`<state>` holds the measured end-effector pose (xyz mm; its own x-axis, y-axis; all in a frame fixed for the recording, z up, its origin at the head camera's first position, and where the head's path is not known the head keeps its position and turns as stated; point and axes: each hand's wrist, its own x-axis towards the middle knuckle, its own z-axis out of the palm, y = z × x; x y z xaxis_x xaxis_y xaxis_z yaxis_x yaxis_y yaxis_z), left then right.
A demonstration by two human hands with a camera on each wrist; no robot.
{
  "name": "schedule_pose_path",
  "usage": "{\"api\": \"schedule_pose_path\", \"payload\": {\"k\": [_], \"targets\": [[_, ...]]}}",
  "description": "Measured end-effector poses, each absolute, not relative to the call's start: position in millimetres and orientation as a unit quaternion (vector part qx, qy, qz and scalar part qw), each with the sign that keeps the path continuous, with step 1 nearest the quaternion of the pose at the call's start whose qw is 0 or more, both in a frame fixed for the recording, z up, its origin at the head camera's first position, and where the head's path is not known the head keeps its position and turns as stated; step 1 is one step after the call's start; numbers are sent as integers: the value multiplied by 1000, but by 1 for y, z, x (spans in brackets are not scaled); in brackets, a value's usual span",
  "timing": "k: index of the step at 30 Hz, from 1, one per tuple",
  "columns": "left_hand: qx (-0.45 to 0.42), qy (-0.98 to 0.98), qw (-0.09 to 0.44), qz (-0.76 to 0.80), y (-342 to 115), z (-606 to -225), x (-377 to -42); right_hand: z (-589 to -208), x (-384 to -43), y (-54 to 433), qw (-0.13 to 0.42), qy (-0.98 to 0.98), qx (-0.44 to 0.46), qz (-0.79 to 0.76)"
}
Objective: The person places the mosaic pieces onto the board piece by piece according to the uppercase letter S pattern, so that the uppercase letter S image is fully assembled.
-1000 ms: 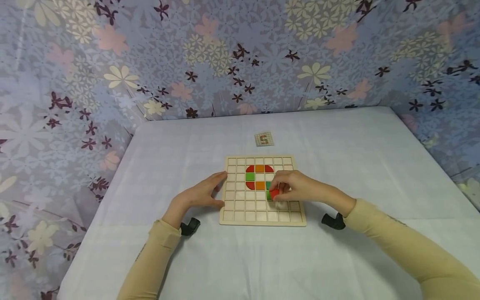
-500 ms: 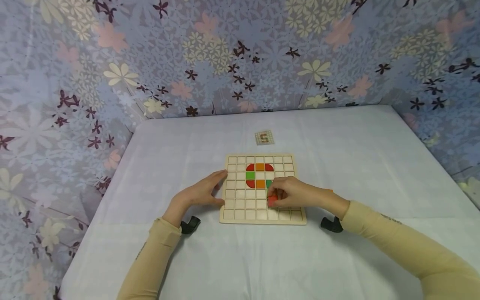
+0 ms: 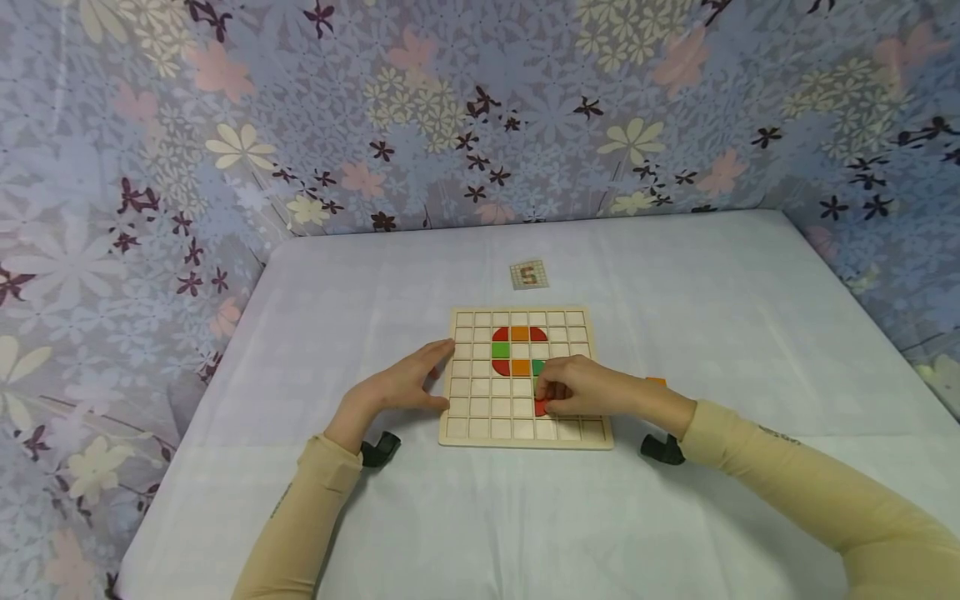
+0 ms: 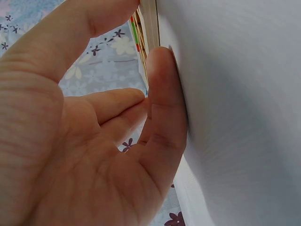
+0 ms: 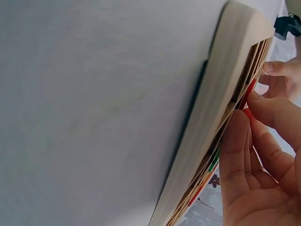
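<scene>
A square wooden grid board lies on the white table. Red quarter-round tiles, orange square tiles and green tiles sit in some of its cells. My right hand is over the board's right half, pinching a red tile between thumb and fingers at a cell in the lower rows. Its fingers hide part of that tile and the cells around it. At the board's left edge my left hand rests with fingers and thumb spread, fingertips touching the wooden side.
Behind the board lies a small pattern card showing an S-like figure on a grid. An orange piece shows partly past my right wrist. Dark wrist mounts sit under both wrists. Flowered fabric hangs behind the table.
My right hand has moved the red tile toward me, down to a lower cell, where the tile now sits lower between the fingers. The left hand has stayed at the board's edge.
</scene>
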<state>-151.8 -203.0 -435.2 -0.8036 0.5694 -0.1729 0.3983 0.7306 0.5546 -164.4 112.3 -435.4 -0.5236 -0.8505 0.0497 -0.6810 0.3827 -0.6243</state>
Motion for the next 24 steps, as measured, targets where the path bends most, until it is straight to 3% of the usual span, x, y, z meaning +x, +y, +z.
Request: {"api": "schedule_pose_path", "payload": {"k": [24], "targets": [[263, 914, 169, 259, -202, -434, -151, -436, -164, 116, 112, 818, -487, -285]]}}
